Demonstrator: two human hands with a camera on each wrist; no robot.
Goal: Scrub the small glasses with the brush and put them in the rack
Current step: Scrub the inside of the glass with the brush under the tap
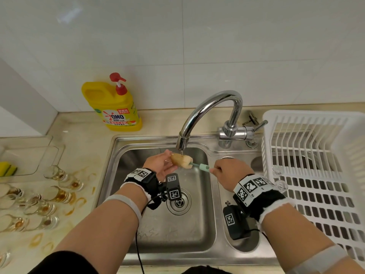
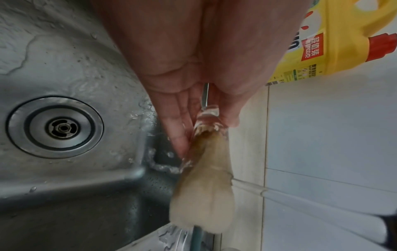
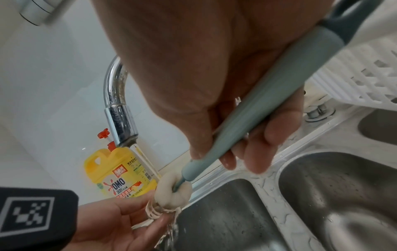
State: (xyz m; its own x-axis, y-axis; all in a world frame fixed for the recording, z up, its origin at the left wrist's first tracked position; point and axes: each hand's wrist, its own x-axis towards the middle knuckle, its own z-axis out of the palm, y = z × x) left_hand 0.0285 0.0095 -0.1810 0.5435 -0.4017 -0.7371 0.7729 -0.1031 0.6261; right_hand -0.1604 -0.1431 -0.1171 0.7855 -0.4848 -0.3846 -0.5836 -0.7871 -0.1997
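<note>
Over the sink basin (image 1: 167,234), my left hand (image 1: 161,165) pinches a small clear glass (image 2: 207,118) between thumb and fingers, under the running tap (image 1: 182,141). The glass is mostly hidden in the head view. My right hand (image 1: 227,172) grips the teal handle of the brush (image 1: 204,167). Its beige sponge head (image 1: 181,161) is pushed into the glass mouth, and water runs over both. In the right wrist view, my fingers curl round the brush handle (image 3: 257,110); the sponge head (image 3: 173,191) sits in the glass (image 3: 153,209), which my left hand (image 3: 120,224) holds.
Several stained small glasses (image 1: 57,175) lie on the counter at the left, by a yellow sponge (image 1: 7,169). A yellow soap bottle (image 1: 114,107) stands behind the sink. The white rack (image 1: 316,175) at the right holds two clear glasses (image 1: 280,184).
</note>
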